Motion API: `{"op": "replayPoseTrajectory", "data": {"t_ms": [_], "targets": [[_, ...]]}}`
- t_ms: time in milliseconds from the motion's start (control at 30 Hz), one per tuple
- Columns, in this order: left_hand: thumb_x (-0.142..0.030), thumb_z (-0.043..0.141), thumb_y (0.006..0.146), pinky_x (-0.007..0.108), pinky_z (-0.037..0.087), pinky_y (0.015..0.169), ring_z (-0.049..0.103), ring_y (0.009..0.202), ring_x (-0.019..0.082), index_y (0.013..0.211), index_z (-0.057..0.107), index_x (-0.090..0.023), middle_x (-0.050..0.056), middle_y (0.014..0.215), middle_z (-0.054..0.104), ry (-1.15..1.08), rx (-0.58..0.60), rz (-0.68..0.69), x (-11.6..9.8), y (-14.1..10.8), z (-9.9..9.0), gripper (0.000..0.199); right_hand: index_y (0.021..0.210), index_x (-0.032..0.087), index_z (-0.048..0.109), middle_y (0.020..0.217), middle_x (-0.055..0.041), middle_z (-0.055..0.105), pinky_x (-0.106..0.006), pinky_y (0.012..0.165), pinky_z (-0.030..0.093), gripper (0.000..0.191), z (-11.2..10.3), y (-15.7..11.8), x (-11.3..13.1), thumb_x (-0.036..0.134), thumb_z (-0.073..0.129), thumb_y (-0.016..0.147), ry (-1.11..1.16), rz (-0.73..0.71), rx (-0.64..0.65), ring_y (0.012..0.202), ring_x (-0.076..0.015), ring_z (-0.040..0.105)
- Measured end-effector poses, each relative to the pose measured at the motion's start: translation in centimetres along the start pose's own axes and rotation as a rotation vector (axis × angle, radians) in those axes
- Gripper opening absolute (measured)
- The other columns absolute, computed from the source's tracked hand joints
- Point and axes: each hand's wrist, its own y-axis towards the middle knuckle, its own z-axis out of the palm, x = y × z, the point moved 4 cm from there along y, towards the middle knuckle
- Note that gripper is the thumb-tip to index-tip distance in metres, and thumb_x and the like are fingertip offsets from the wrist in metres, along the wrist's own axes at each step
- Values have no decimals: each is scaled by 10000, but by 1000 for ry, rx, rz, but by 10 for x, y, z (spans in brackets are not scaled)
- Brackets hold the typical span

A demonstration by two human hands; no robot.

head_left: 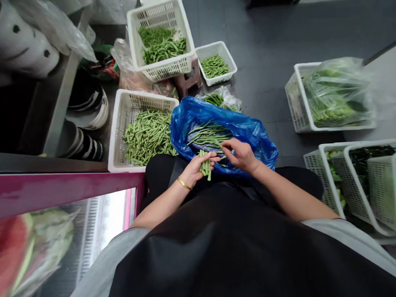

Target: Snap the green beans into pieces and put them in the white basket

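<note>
My left hand (196, 168), with a gold bracelet at the wrist, is closed around a small bunch of short green bean pieces (205, 165). To its right, my right hand (240, 154) has its fingers curled in a pinch over the blue bag; what sits between the fingertips is too small to make out. Long green beans (210, 134) lie inside the open blue plastic bag (246, 124) in front of me. Left of the bag, a white basket (116, 126) holds a large heap of short bean pieces (148, 135).
Farther off stand a white basket of greens (189, 35) on a stool and a smaller bean basket (232, 61). A bagged-vegetable basket (297, 98) and several baskets (323, 160) are at right. A pink-edged display case (65, 189) and metal shelf (63, 97) bound the left.
</note>
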Motion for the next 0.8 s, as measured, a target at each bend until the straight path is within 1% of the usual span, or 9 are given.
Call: {"op": "replayPoseTrajectory", "data": {"t_ms": [133, 233, 333, 400, 467, 667, 700, 733, 800], "targets": [[-154, 720, 615, 205, 436, 522, 555, 511, 88, 709, 593, -97, 15, 586, 608, 40, 51, 157, 2, -3, 21, 168, 956, 190, 594, 904, -82, 676, -307, 772, 518, 173, 0, -42, 29, 278, 462, 886, 272, 48, -51, 860, -176, 644], [-171, 747, 558, 202, 417, 517, 540, 499, 83, 720, 578, -116, -17, 551, 580, 127, 1, 320, 0, -14, 27, 240, 957, 170, 593, 831, -74, 668, -311, 671, 540, 258, 1, -59, 22, 371, 458, 871, 514, 428, -68, 702, -164, 657], [-182, 756, 527, 205, 420, 525, 533, 500, 77, 734, 556, -133, -37, 565, 573, 159, -62, 495, -2, -29, 32, 292, 888, 139, 614, 635, -24, 618, -242, 447, 476, 394, 10, -71, 19, 497, 460, 826, 797, 785, 125, 466, -116, 580], [-182, 757, 514, 209, 429, 532, 531, 505, 74, 747, 546, -140, -41, 591, 580, 136, -72, 549, -1, -36, 35, 317, 796, 128, 635, 546, 4, 574, -208, 393, 419, 418, 16, -73, 27, 527, 515, 769, 875, 836, 275, 401, -89, 522], [-179, 749, 512, 207, 427, 524, 529, 507, 73, 763, 554, -135, -30, 612, 594, 102, -58, 537, 2, -39, 36, 321, 723, 130, 641, 492, 26, 537, -194, 388, 390, 382, 17, -72, 35, 504, 565, 729, 848, 812, 295, 374, -72, 481], [-113, 660, 526, 175, 394, 480, 484, 450, 44, 699, 573, -103, -18, 552, 579, -25, -140, 410, 5, -43, 16, 195, 678, 169, 607, 470, 38, 510, -215, 473, 425, 309, -32, -71, 33, 443, 517, 790, 643, 715, -277, 434, -89, 498], [-107, 648, 523, 174, 391, 475, 483, 446, 44, 718, 578, -106, -16, 561, 589, -30, -132, 395, 5, -44, 14, 208, 684, 172, 605, 484, 34, 527, -217, 491, 433, 306, -41, -71, 30, 442, 514, 796, 634, 694, -301, 453, -92, 514], [-106, 641, 520, 176, 387, 467, 481, 441, 46, 745, 586, -109, -12, 573, 600, -9, -98, 375, 6, -45, 14, 231, 685, 170, 609, 498, 28, 547, -217, 498, 437, 303, -44, -72, 29, 445, 533, 786, 644, 684, -222, 467, -96, 531], [-122, 634, 521, 185, 371, 444, 480, 429, 58, 796, 609, -107, 0, 578, 611, 102, 24, 307, 9, -49, 19, 276, 686, 156, 630, 524, 11, 591, -216, 484, 434, 296, -38, -74, 29, 450, 621, 723, 701, 694, 181, 478, -106, 561]]}}
